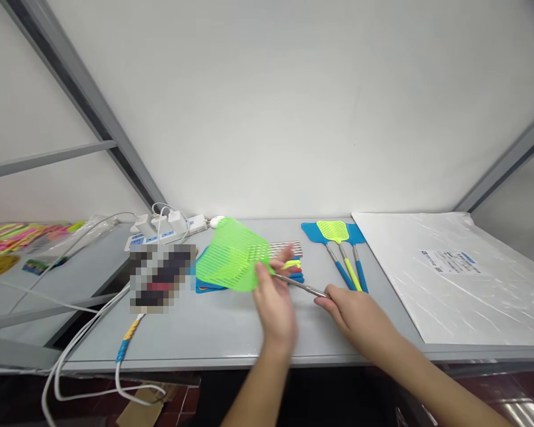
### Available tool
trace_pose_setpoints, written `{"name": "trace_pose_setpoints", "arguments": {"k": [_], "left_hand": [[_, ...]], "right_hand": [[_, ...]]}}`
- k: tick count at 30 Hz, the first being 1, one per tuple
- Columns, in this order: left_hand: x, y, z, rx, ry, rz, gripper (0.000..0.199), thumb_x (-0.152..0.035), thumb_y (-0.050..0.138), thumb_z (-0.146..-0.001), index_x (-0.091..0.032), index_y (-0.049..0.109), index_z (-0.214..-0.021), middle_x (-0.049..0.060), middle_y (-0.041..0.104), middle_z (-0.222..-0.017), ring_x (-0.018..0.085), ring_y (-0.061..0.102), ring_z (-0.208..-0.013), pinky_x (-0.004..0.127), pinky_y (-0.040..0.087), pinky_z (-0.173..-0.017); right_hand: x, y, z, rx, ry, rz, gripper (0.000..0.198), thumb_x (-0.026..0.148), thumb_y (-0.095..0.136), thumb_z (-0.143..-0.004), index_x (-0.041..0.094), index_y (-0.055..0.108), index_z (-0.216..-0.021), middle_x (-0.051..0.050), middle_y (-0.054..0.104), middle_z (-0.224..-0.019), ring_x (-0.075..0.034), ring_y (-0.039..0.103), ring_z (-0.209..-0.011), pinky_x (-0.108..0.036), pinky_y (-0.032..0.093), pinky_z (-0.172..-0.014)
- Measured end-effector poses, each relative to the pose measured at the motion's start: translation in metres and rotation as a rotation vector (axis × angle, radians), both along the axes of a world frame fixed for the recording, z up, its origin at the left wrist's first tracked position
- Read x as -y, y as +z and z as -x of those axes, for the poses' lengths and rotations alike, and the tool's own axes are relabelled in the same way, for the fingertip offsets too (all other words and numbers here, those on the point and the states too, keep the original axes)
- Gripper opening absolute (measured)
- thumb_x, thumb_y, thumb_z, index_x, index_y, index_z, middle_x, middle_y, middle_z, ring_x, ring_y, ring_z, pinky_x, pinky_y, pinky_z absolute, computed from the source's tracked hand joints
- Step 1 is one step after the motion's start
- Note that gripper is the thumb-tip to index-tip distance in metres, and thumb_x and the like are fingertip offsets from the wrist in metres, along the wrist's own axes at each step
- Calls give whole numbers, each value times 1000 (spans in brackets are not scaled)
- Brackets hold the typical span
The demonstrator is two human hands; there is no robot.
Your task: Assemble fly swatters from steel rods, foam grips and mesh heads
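Note:
A bright green fly swatter (231, 255) is held over the table, its slotted head tilted to the left and its metal rod running right. My left hand (276, 305) pinches it at the neck, thumb in front and some fingers loosely stretched out behind. Around the rod's other end my right hand (360, 311) is closed, hiding whatever is in the palm. Behind the left hand lie several metal rods (289, 248) and blue, yellow and red handle pieces (297, 277). Blue swatter heads (204, 286) are partly covered by the green one.
Three swatters with blue and yellow heads (333, 231) lie fanned out behind my right hand. A white wrapped sheet (463, 290) covers the table's right side. At left are a pixelated object (162, 279), a power strip (142, 242) with plugs, and white cables (118, 373).

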State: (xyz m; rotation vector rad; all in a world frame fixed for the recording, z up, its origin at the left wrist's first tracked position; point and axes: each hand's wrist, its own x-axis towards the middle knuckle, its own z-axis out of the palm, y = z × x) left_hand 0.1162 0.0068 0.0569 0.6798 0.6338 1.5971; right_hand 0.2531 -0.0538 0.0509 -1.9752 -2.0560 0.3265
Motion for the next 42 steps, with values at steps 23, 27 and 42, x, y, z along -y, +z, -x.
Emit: {"name": "trace_pose_setpoints", "arguments": {"k": [23, 27, 42], "left_hand": [[-54, 18, -40, -356, -419, -101, 45, -56, 44, -92, -17, 56, -71, 11, 74, -91, 19, 67, -78, 30, 50, -68], [-94, 19, -50, -442, -451, -68, 49, -61, 44, -90, -17, 60, -78, 12, 73, -95, 20, 66, -82, 28, 48, -66], [-101, -13, 33, -1393, -338, -1150, 26, -21, 39, -95, -19, 65, -91, 5, 68, -77, 18, 55, -72, 35, 36, -73]], "right_hand": [[-41, 9, 15, -664, -57, -181, 26, 38, 30, -100, 23, 48, -110, -5, 61, -95, -19, 59, -80, -29, 41, -65], [-46, 2, -1, -334, -205, -201, 27, 39, 36, -97, 23, 50, -114, -3, 64, -80, -22, 62, -69, -29, 38, -59], [-50, -22, -76, 64, -618, 60, 30, 37, 29, -97, 21, 49, -112, -5, 66, -67, -26, 66, -68, -29, 31, -55]]}}
